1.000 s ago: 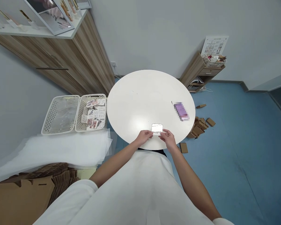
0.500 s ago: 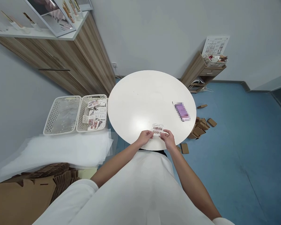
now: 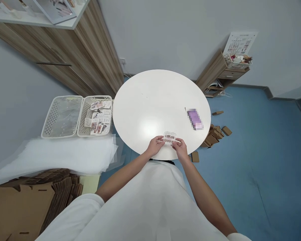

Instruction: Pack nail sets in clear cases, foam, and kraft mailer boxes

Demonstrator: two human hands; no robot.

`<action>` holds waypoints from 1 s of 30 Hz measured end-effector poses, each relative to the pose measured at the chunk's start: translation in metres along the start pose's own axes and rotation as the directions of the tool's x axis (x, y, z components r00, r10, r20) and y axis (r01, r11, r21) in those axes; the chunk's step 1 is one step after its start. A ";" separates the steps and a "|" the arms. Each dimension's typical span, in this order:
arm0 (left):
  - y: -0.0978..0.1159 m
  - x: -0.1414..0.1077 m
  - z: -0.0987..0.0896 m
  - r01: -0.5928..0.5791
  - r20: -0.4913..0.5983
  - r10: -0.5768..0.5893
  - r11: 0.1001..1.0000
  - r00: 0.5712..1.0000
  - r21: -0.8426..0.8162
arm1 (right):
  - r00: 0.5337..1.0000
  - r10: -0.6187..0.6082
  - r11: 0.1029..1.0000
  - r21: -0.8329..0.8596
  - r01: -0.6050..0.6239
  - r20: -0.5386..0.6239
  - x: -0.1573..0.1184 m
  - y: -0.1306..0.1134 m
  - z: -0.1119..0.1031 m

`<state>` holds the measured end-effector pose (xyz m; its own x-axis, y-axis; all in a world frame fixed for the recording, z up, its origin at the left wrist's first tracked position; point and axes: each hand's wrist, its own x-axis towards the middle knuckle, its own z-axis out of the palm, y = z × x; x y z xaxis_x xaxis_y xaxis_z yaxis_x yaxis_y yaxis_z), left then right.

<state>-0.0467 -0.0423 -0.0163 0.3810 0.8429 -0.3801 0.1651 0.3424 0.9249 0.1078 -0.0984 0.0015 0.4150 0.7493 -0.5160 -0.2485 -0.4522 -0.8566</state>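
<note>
Over the near edge of the round white table [image 3: 163, 100], a small clear plastic case [image 3: 170, 137] is held between both hands. Two rows of little pinkish-brown pieces, which look like press-on nails, show through it. My left hand [image 3: 156, 146] pinches the case at its left side. My right hand [image 3: 181, 148] grips its right side, the thumb lying over the lower right corner. Whether the case rests on the tabletop or is lifted slightly, I cannot tell.
A pixelated purple item [image 3: 195, 119] lies at the table's right. To the left are a basket of printed cards [image 3: 79, 132], a basket of clear plastic [image 3: 43, 129], white sheets [image 3: 65, 155] and flattened cardboard [image 3: 22, 207]. Small brown boxes [image 3: 213, 135] sit on the floor at right.
My view has shifted slightly, so the surroundings sit a little differently. Both hands still hold the clear case at nearly the same spot, with little visible movement.
</note>
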 end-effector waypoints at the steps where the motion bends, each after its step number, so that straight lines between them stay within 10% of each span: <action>1: -0.001 0.000 0.002 -0.003 -0.011 0.003 1.000 1.000 0.007 | 1.000 -0.005 1.000 -0.013 0.005 0.006 0.001 -0.001 0.000; 16: 0.005 -0.005 0.006 0.076 -0.402 -0.020 0.990 0.915 0.122 | 0.950 -0.065 0.946 -0.283 0.156 0.306 0.029 -0.002 0.026; 30: -0.016 0.004 -0.117 0.066 -0.616 -0.018 0.996 0.788 0.056 | 0.836 -0.011 0.883 -0.386 0.266 0.549 0.053 -0.009 0.175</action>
<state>-0.1541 0.0039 -0.0312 -0.2629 0.9135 -0.3104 0.2405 0.3737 0.8958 -0.0217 0.0299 -0.0186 -0.1306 0.8970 -0.4223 0.2287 -0.3872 -0.8932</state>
